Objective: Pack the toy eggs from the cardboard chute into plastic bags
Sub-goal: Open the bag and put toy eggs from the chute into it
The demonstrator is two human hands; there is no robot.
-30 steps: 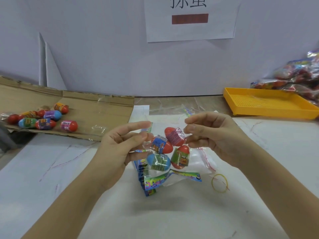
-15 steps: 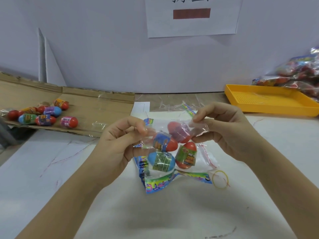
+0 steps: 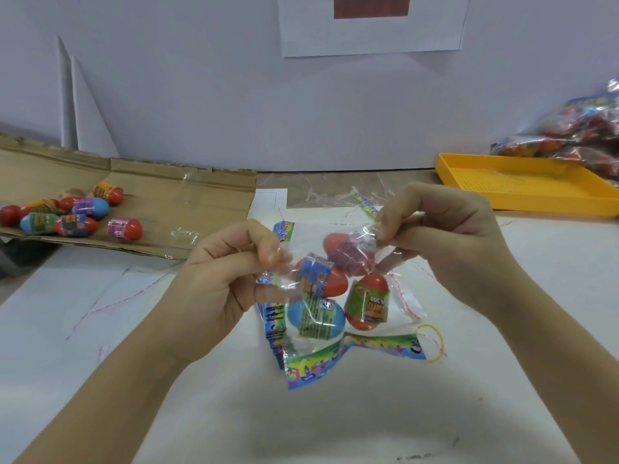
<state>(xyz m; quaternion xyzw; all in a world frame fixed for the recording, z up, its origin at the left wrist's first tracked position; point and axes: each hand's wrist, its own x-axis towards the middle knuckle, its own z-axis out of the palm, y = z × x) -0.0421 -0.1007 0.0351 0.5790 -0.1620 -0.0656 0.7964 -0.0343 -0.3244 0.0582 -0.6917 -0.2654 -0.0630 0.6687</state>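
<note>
1. The white table (image 3: pixel 100 329) carries everything; places below are given from the bag at its middle.
2. The flattened brown cardboard chute (image 3: pixel 160 202) lies to the left of the bag, well apart, with a cluster of loose toy eggs (image 3: pixel 77 216) on it.
3. The shallow yellow plastic tray (image 3: pixel 522 182) sits behind and to the right of the bag.
4. The clear plastic bag with a colourful printed strip (image 3: pixel 398 296) is held up by its mouth. Likely risk: if one pinch slips on the slick film, the mouth gapes and eggs roll out. An uneven pull could also leave the closure half sealed.
5. The left hand (image 3: pixel 214 289) pinches the bag's left mouth corner, its fingers (image 3: pixel 268 256) curled tight on the film. The right hand (image 3: pixel 449 242) does the same at the right corner, its fingers (image 3: pixel 388 226) closed on crumpled plastic.
6. Four plastic toy eggs (image 3: pixel 366 304) sit inside the bag, three red and one blue.
7. A thin yellow rubber band (image 3: pixel 432 343) lies just beside the bag's lower right corner.
</note>
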